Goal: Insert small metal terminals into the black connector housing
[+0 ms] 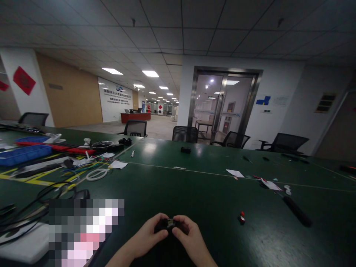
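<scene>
Both of my hands grip one small black part (170,223) just above the green table, near its front edge. A lighter, yellowish-grey piece shows in its middle, but its kind is too small and dark to make out. My left hand (152,231) pinches the left end between thumb and fingers. On the right end, my right hand (189,231) closes the same way, its thumb near the left one. The fingers cover much of the part. To the right of my hands lies a small red and black item (242,218).
A pixelated patch (89,233), white papers (235,173), black cables (52,193), a coiled white cable (97,174) and blue trays (26,154) lie on the green table (167,185). A small wrench (132,153), a black block (185,150) and a long black-handled tool (297,211) lie further out. Chairs (185,134) line the far side.
</scene>
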The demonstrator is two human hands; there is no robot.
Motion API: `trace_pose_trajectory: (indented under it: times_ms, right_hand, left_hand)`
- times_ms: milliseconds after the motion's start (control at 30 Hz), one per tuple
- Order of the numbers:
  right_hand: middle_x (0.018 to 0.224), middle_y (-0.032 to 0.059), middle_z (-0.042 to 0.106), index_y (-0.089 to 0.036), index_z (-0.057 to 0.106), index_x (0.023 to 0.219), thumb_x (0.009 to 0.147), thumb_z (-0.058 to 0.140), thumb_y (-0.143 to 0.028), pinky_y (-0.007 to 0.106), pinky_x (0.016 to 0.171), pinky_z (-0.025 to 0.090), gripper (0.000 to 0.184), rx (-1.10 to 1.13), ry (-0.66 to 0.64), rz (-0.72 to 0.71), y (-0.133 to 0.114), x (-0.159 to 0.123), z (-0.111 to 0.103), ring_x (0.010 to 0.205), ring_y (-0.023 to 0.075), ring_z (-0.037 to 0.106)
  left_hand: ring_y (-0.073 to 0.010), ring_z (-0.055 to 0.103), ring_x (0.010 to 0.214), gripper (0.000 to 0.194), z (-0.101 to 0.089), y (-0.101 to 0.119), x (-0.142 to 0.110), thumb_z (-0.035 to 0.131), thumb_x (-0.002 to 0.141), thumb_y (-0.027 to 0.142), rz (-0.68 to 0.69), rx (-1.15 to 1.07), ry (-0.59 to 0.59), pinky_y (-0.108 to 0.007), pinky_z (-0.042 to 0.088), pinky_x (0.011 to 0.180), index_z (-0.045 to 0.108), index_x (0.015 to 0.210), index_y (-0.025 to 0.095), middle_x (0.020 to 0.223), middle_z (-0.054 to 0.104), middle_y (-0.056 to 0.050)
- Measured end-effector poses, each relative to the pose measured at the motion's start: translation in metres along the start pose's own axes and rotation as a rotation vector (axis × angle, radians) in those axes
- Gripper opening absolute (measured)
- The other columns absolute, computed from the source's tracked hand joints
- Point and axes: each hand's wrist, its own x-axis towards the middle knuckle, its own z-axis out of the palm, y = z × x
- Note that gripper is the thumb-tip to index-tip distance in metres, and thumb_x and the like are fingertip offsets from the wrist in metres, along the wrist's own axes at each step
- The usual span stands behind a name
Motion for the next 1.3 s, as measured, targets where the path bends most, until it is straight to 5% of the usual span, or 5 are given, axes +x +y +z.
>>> trace_pose_trajectory:
  times_ms: [333, 533, 800, 1300]
  right_hand:
    - [0.108, 0.0052, 0.057, -0.021, 0.064, 0.093, 0.070, 0.063, -0.032, 0.033, 0.086, 0.044, 0.026, -0.044, 0.059, -0.121, 0.012, 0.006, 0.004, 0.098, 0.0218, 0.056]
    - [0.108, 0.0036, 0.057, -0.022, 0.061, 0.095, 0.073, 0.060, -0.032, 0.033, 0.088, 0.042, 0.025, -0.064, 0.038, -0.060, -0.001, 0.000, 0.000, 0.101, 0.0220, 0.054]
    - [0.107, 0.0019, 0.056, -0.023, 0.062, 0.093, 0.074, 0.058, -0.030, 0.032, 0.088, 0.042, 0.020, -0.095, 0.028, -0.045, -0.015, -0.007, 0.001, 0.101, 0.0210, 0.054]
    - [0.112, 0.0057, 0.055, -0.020, 0.064, 0.086, 0.073, 0.061, -0.037, 0.035, 0.092, 0.038, 0.022, -0.068, 0.093, -0.060, -0.010, -0.004, 0.002, 0.106, 0.0241, 0.051]
  left_hand:
    - [-0.0204, 0.056, 0.089, 0.045, 0.004, -0.008, 0.005, 0.068, 0.069, 0.045, 0.024, -0.277, 0.006, -0.032, 0.041, 0.078, 0.055, 0.102, 0.018, 0.095, 0.061, -0.004]
    - [-0.0222, 0.057, 0.096, 0.049, 0.001, -0.016, 0.008, 0.071, 0.066, 0.049, 0.042, -0.430, 0.006, -0.035, 0.040, 0.083, 0.054, 0.103, 0.021, 0.101, 0.063, -0.005]
    - [-0.0234, 0.056, 0.102, 0.051, 0.000, -0.013, 0.007, 0.072, 0.067, 0.047, 0.033, -0.435, 0.014, -0.037, 0.039, 0.089, 0.055, 0.107, 0.021, 0.103, 0.063, -0.005]
    - [-0.0187, 0.056, 0.085, 0.042, 0.002, -0.017, 0.009, 0.073, 0.066, 0.041, 0.031, -0.472, 0.029, -0.029, 0.039, 0.074, 0.058, 0.098, 0.019, 0.092, 0.063, -0.003]
